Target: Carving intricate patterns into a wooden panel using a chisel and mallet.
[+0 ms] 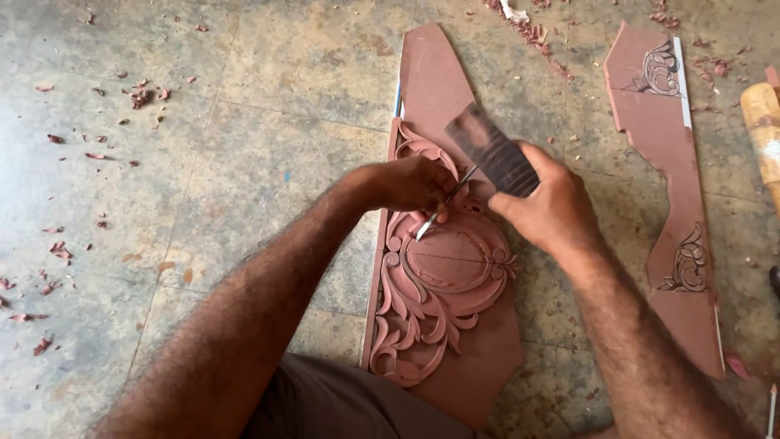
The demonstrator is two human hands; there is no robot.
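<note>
A long reddish-brown wooden panel [479,358] lies on the floor, carved with scrolling leaves around an oval centre. My right hand [548,203] grips the dark ribbed handle of a chisel [487,154]. The thin metal blade runs down-left, and its tip touches the carving at the oval's upper left edge. My left hand [410,183] rests on the panel and pinches the blade near the tip.
A second reddish panel [670,162] with two small carved scrolls lies to the right. A pale wooden mallet [764,130] sits at the right edge. Wood shavings [142,93] are scattered over the stone floor [203,203], thickest at top and left.
</note>
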